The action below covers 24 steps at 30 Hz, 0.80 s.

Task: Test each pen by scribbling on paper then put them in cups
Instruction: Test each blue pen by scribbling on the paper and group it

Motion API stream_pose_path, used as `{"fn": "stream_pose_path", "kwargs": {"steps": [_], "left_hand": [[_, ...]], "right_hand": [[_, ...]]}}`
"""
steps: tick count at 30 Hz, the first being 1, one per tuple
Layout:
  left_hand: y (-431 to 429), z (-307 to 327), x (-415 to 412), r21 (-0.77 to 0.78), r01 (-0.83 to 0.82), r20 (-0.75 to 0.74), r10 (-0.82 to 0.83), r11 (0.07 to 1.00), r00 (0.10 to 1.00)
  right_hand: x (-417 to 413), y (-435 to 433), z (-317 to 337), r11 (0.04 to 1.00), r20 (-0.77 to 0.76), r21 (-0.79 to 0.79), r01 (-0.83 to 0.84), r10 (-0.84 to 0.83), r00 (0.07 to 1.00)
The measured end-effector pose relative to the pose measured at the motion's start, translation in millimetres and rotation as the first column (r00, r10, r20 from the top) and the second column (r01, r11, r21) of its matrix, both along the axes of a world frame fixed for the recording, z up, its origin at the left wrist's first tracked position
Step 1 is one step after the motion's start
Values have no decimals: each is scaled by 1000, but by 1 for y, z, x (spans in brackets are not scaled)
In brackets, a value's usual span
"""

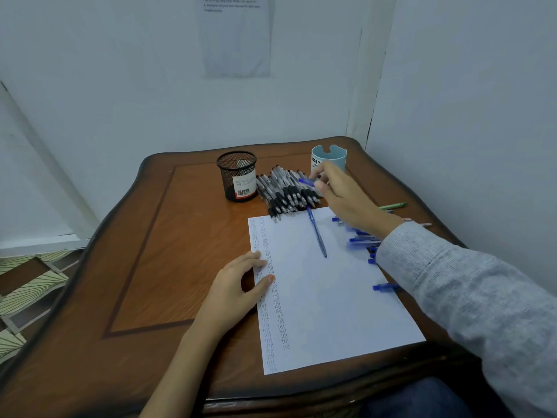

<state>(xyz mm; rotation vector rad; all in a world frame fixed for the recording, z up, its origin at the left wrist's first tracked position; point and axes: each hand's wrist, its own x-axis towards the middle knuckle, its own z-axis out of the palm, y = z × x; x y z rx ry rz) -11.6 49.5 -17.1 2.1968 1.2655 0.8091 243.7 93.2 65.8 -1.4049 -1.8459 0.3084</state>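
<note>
A white sheet of paper [325, 285] with columns of scribbles down its left side lies on the brown table. My left hand [238, 288] rests flat on the sheet's left edge. My right hand [343, 194] reaches over the pile of black pens [286, 193] and pinches a blue pen [306, 181] in front of the light blue cup [328, 158]. Another blue pen [317, 232] lies on the paper. A black mesh cup [238, 176] stands left of the pile.
Several blue pens [363, 241] lie along the paper's right edge, partly under my right sleeve, one more [385, 287] nearer me. A green pen [393, 205] lies at the far right. Walls close in behind and to the right of the table [150, 251].
</note>
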Motion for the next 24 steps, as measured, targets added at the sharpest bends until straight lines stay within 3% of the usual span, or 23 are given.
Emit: {"fn": "stream_pose_path", "kwargs": {"steps": [8,10,14,19,24], "left_hand": [[-6,5,1,-45,32,-61,-34,999,998],[-8,6,2,-49,61,-118,-66,997,991],[-10,9,5,-22,71,-190,-74,997,979],[-10,12,5,-42,83,-230,-90,996,969],[-3,21,4,-38,106,-383,-113,994,917]], "right_hand": [[-45,-40,11,994,-246,-103,27,-52,968],[-46,-46,9,986,-173,-121,117,-137,975],[-33,-51,-7,921,188,-180,345,-312,931],[-34,-49,-44,802,283,-268,534,-465,839],[-45,-53,-50,762,327,-215,610,-533,780]]}}
